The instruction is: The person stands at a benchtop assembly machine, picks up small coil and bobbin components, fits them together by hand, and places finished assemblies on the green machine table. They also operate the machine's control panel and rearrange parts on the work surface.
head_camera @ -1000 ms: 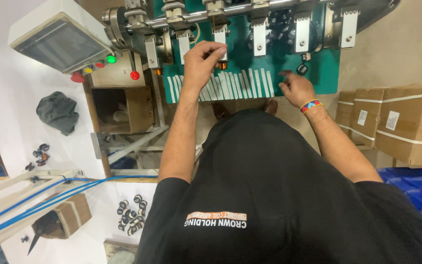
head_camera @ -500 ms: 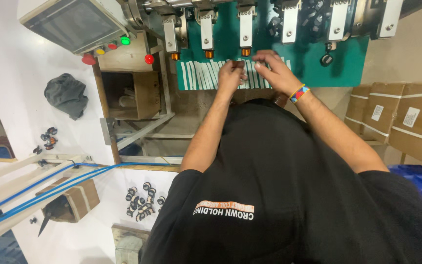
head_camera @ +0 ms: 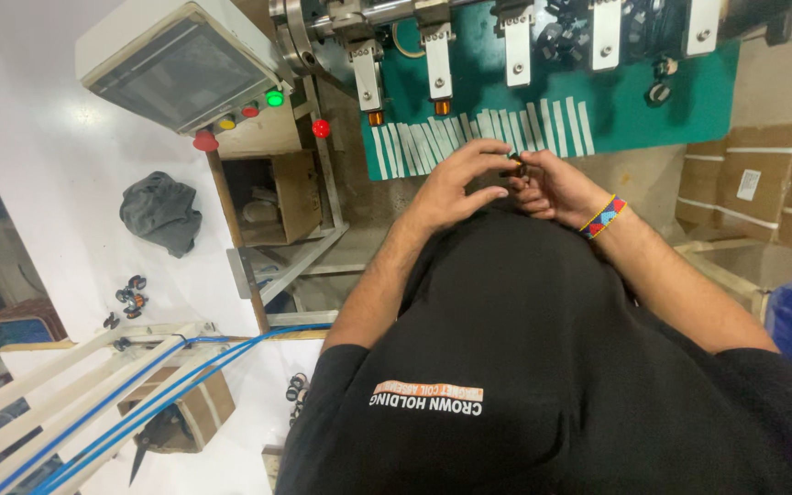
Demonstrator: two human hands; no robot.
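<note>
Both hands have been pulled back off the green mat since half a second ago and are now brought together just above the chest, near the mat's lower edge. Left hand and right hand are met at the fingertips around one small part. The part is mostly hidden: only a dark speck with a hint of orange is seen, shape cannot be told. It appears pinched between the two hands' fingertips; which hand carries the grip cannot be told. The left hand's fingers are curled, not clenched.

Counts: two hands, one small part, roughly a dozen and a half white strips laid side by side on the mat, some slanted. At least six white metal brackets are hung from a steel shaft above the mat. Three round lamps (yellow, red, green) and two red knobs are seen at the beige control box.

One beaded wristband, multicoloured, is worn on the right wrist. Cardboard boxes with white tape are stacked at right. One grey crumpled cloth lies on the white floor. The mat looks flat, matte.
</note>
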